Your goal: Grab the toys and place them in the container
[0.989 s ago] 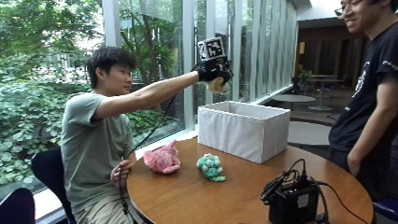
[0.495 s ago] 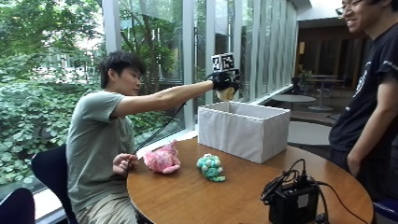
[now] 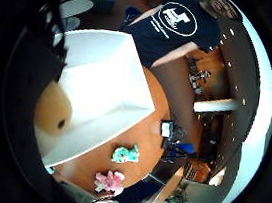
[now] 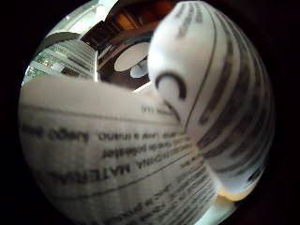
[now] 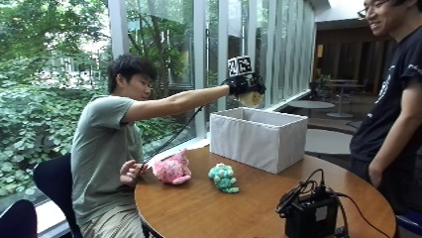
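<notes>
A round wooden table carries everything. Seen from the outside view, a white fabric box stands near the table's far edge, at about 1 o'clock from the centre. A pink plush lies at about 10 o'clock, near the edge by the seated person. A green plush lies just beside it, nearer the centre. A black device with cables sits at about 4 o'clock.

White fabric container, pink toy, teal toy, tan toy, brown wooden table
</notes>
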